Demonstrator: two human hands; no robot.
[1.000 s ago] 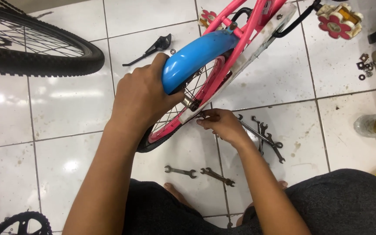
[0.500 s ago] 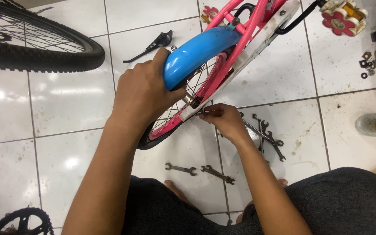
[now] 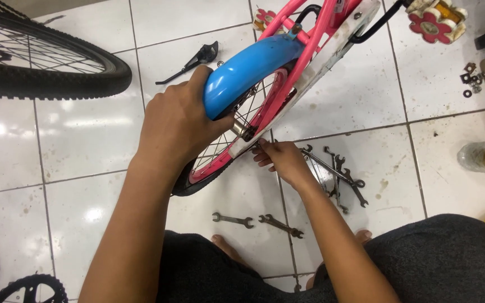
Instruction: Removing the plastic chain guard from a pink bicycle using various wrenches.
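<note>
A small pink bicycle lies upturned over white floor tiles, its rear wheel under a blue mudguard. My left hand grips the lower end of the blue mudguard and the tyre beneath it. My right hand reaches to the wheel axle by the white chain guard, fingers pinched at the hub; whatever small part they hold is hidden. A pink pedal with yellow reflectors sticks out at the top right.
Several wrenches lie right of my right hand, two more wrenches near my knees. A large black bicycle wheel lies top left, a black kickstand beside it. Nuts and a plastic bottle sit at the right.
The view has shifted slightly. My left hand has kept its grip on the mudguard, and my right hand has stayed at the axle with small finger movements.
</note>
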